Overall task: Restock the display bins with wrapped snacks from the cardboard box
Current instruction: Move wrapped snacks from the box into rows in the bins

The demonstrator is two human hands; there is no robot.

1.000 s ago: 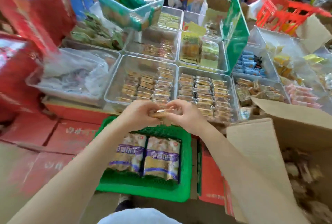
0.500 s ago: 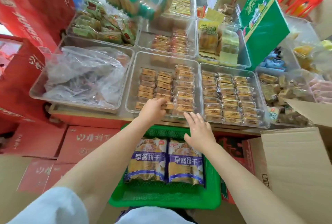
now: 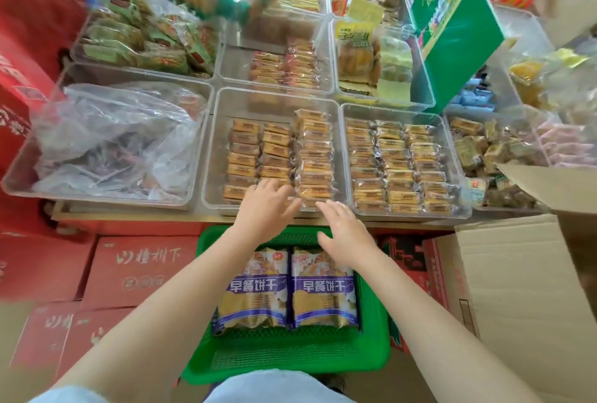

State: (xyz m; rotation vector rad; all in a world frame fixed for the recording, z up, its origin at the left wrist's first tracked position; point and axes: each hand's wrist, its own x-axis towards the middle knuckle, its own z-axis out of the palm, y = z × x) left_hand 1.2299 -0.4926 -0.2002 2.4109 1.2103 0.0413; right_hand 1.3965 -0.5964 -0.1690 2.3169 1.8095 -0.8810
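From the head view, both hands reach over the near edge of the middle clear bin (image 3: 213,144), where small wrapped snacks (image 3: 277,150) lie in three columns. The left hand (image 3: 265,208) lies palm down on the near end of the rows, fingers extended and slightly spread over the front packets. Whether a packet sits under the palm cannot be told; nothing is visibly pinched. The right hand (image 3: 342,234) hovers at the bin's front rim, fingers straight and relaxed, holding nothing, its fingertips just beside the right-hand column.

The cardboard box (image 3: 517,289) that supplies the stock stands open at the right, well apart from both hands. A second bin (image 3: 465,208) just to the right looks fully lined with the same kind of packets.

The step looks like seating the newest packets at the front of the rows. To do it well, press them flat with the left palm and nudge them back until they butt against the packets behind, labels facing the same way. Use the right fingertips as a fence, so the taller right column does not slump toward the rim. The left column appears to have room at its near end, so fill there next.

Below the hands, a green basket (image 3: 290,357) holds two large biscuit bags (image 3: 290,292).
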